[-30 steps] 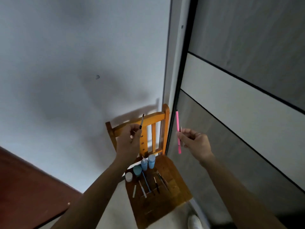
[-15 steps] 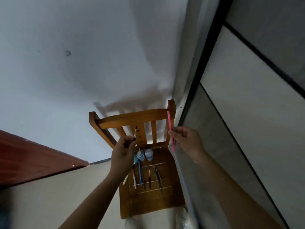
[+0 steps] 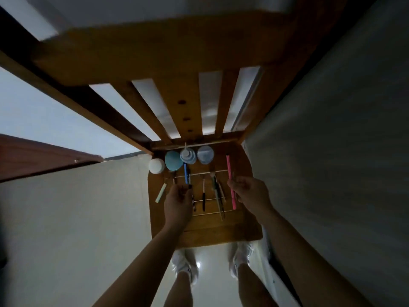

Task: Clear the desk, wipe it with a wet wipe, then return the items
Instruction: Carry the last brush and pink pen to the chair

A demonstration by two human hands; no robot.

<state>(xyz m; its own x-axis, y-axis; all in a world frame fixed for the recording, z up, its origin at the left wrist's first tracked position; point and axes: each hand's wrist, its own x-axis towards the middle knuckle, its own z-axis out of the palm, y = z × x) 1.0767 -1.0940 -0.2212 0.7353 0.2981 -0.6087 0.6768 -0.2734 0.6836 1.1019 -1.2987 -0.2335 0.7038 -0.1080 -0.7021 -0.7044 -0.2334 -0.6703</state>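
Observation:
I look straight down on a wooden chair (image 3: 221,231) whose seat holds the desk items. My right hand (image 3: 250,191) pinches a long pink pen (image 3: 230,178) just above the seat's right side. My left hand (image 3: 178,201) is closed on a small dark pen (image 3: 189,186) over the seat's left part. On the seat lie a blue pen (image 3: 186,172), a pale green stick (image 3: 161,192) and several thin pens and brushes (image 3: 218,191). A white jar (image 3: 156,166), a teal jar (image 3: 172,163) and two pale blue bottles (image 3: 205,154) stand along the back.
The chair's slatted backrest (image 3: 155,54) rises close toward the camera. A dark grey wall panel (image 3: 332,151) runs along the right, a white wall (image 3: 66,207) on the left. A red-brown wooden surface (image 3: 33,160) sits at far left. My white shoes (image 3: 184,267) stand on the glossy floor below the seat.
My view has tipped down and closed in on the chair. Both hands have dropped from backrest height to just above the seat, still holding the dark pen and the pink pen.

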